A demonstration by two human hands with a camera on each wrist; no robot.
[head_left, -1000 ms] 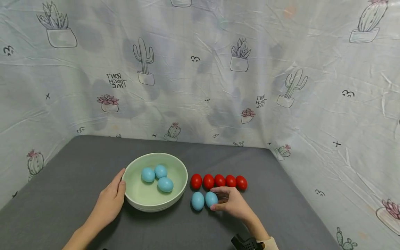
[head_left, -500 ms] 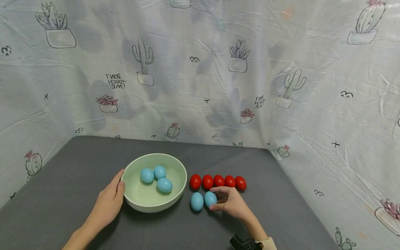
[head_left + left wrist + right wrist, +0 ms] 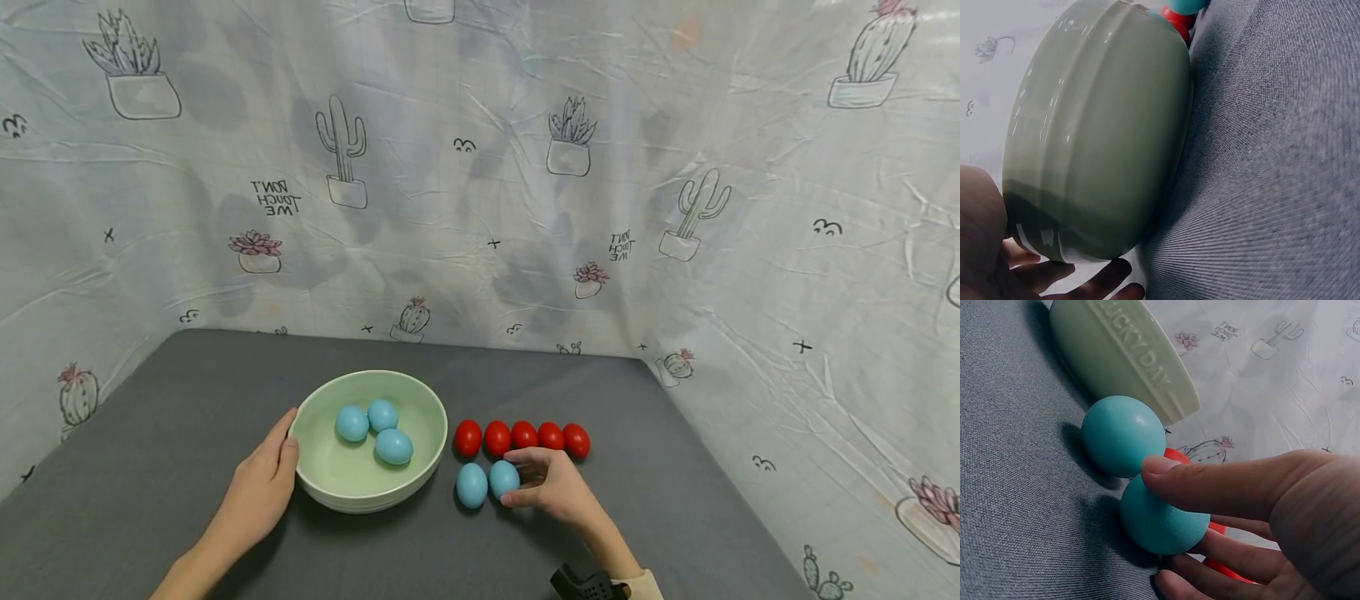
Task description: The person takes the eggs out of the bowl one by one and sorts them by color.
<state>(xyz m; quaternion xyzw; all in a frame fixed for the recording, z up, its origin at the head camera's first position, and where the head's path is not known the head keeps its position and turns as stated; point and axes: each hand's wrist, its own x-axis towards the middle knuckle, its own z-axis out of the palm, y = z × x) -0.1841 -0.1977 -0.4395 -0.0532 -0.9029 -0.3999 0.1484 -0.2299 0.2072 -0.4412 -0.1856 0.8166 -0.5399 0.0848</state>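
Note:
My left hand (image 3: 258, 483) grips the left side of a pale green bowl (image 3: 322, 468), thumb at the rim and fingers against its outer wall. In the left wrist view the bowl's glossy side (image 3: 1116, 131) takes up much of the picture, with the fingers at its lower end. Three blue eggs lie inside the bowl. To its right, my right hand (image 3: 555, 490) pinches a blue egg (image 3: 503, 479) between thumb and fingers, low over the table. In the right wrist view the thumb covers part of that egg (image 3: 1160, 522). Another blue egg (image 3: 472, 486) stands just left of it.
Behind the blue eggs, several red eggs (image 3: 497, 439) form a row to the right of the bowl. A grey cloth covers the table (image 3: 375, 558). A pale curtain (image 3: 450, 192) printed with cactus drawings hangs behind and along the sides.
Both hands keep their holds on the bowl and the blue egg. The whole head view has shifted very slightly; nothing on the table has visibly moved.

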